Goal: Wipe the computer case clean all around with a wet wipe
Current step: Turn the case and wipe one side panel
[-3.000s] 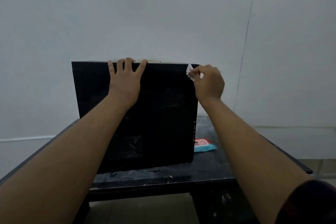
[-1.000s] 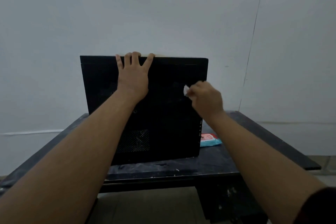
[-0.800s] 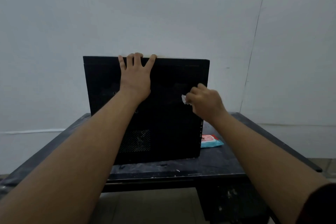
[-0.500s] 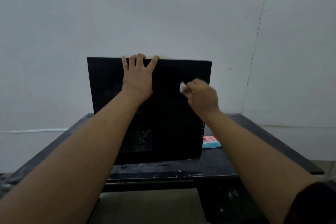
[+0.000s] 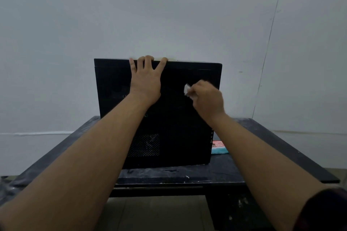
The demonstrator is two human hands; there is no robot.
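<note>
A black computer case (image 5: 112, 88) stands upright on a dark table (image 5: 272, 148), its broad side panel facing me. My left hand (image 5: 145, 80) lies flat against the upper part of that panel, its fingertips hooked over the top edge. My right hand (image 5: 207, 97) grips a crumpled white wet wipe (image 5: 187, 89) and holds it against the panel's upper right area. A mesh vent (image 5: 144, 145) shows low on the panel.
A red and blue wet wipe pack (image 5: 218, 147) lies on the table just right of the case. A pale wall (image 5: 169, 15) rises right behind the case. The table's front edge (image 5: 178, 180) is scuffed with white marks.
My right hand with the wipe has gone from the case's top right corner down onto the side panel and rubbed up and down and leftward there. My left hand kept its place.
</note>
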